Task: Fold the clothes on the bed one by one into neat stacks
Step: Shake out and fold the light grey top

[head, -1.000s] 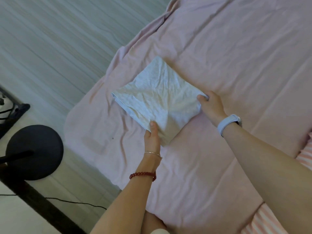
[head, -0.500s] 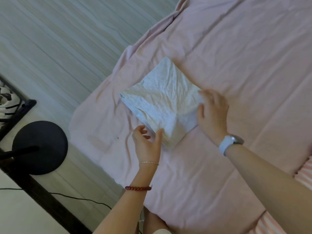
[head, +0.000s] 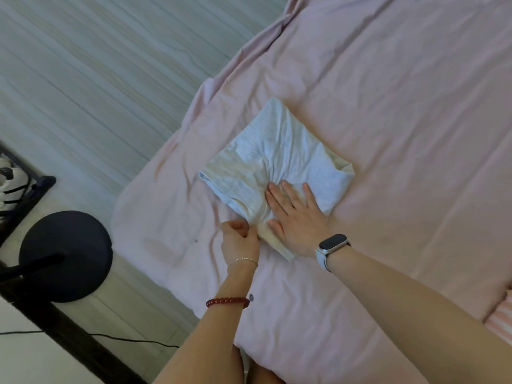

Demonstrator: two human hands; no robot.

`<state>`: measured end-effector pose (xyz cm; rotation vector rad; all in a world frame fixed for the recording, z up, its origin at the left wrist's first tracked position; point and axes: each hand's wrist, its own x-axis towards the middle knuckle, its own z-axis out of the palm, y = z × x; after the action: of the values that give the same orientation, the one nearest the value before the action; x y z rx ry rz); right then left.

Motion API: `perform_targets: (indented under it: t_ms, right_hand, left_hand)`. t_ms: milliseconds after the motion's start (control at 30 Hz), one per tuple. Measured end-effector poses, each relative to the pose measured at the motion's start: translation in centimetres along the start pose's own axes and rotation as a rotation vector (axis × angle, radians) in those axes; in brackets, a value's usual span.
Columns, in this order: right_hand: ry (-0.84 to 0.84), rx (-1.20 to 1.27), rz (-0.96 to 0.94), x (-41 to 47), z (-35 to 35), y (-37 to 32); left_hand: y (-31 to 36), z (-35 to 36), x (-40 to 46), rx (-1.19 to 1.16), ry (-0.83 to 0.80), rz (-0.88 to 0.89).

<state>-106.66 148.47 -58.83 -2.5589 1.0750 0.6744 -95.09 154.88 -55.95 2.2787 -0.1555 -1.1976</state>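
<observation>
A: Where's the garment (head: 277, 159)?
B: Folded into a rough white square near the bed's (head: 388, 106) left edge, well away from the striped cloth (head: 498, 322) at the bed's far right.
A: And the hands?
B: The right hand (head: 296, 217) lies flat on the garment's near corner, fingers (head: 277, 200) spread straight, pressing it down. The left hand (head: 239, 239) sits just beside that corner with its fingers curled, pinching the fabric edge there.
A: So which step is this?
B: I'd judge it's the last tidying of this piece: the folds are in, but creases bunch toward the pressing palm and the near corner looks loose.
A: What does the next move need?
B: Probably pulling that pinched edge taut while the flat hand holds the rest, then smoothing outward so the square lies even before it goes on a stack. I see no stack on the bed yet.
</observation>
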Motion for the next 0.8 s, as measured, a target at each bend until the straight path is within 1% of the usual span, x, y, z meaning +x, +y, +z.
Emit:
perform_targets:
  t_ms: [33, 100, 133, 167, 200, 233, 267, 333, 400, 433, 467, 533, 633, 667, 733, 800]
  right_hand:
    - [0.016, 0.009, -0.004, 0.1, 0.2, 0.0]
    - [0.096, 0.067, -0.022, 0.0, 0.0, 0.1]
    - [0.161, 0.108, -0.028, -0.3, -0.4, 0.1]
    - [0.252, 0.145, -0.016, -0.6, -0.7, 0.1]
    - [0.354, 0.172, 0.022, -0.9, -1.1, 0.1]
    - [0.435, 0.187, 0.079, -1.1, -1.3, 0.0]
    - [0.472, 0.191, 0.150, -1.0, -1.6, 0.1]
    - [0.452, 0.180, 0.297, -0.4, -1.7, 0.2]
    - [0.362, 0.211, 0.416, 0.3, -1.1, 0.9]
    - [0.304, 0.234, 0.466, 0.6, -0.7, 1.6]
    - [0.260, 0.247, 0.510, 0.8, -0.1, 2.3]
    - [0.231, 0.246, 0.542, 0.9, 1.3, 3.7]
    - [0.225, 0.222, 0.522, 0.8, 1.9, 5.0]
    - [0.220, 0.234, 0.558, 0.6, 1.9, 5.2]
    - [0.210, 0.336, 0.736, -0.5, 2.1, 5.6]
    - [0.221, 0.483, 0.902, -2.1, 1.9, 5.8]
  left_hand:
    - [0.3, -0.5, 0.1, 0.073, 0.075, 0.134]
    - [1.1, -1.8, 0.5, 0.280, 0.258, 0.545]
    - [1.6, -2.3, 0.7, 0.409, 0.307, 0.756]
    - [2.4, -2.6, 1.1, 0.523, 0.310, 0.947]
    - [3.4, -2.6, 1.6, 0.623, 0.273, 1.099]
    - [4.4, -2.4, 2.2, 0.706, 0.220, 1.206]
    - [5.5, -1.8, 2.7, 0.789, 0.147, 1.253]
    - [7.1, -0.5, 3.9, 1.029, -0.011, 1.223]
    - [6.7, 0.7, 6.0, 1.268, -0.105, 1.144]
    - [5.9, 0.8, 7.2, 1.338, -0.121, 1.099]
    - [4.9, 0.6, 8.4, 1.367, -0.105, 1.071]
    - [3.3, -0.2, 10.1, 1.355, -0.068, 1.048]
    - [3.6, -1.0, 10.8, 1.348, -0.111, 1.067]
    - [4.0, -1.3, 10.7, 1.367, -0.128, 1.070]
    - [5.1, -2.1, 10.3, 1.356, -0.141, 1.049]
    - [6.7, -2.6, 9.8, 1.231, -0.131, 1.094]
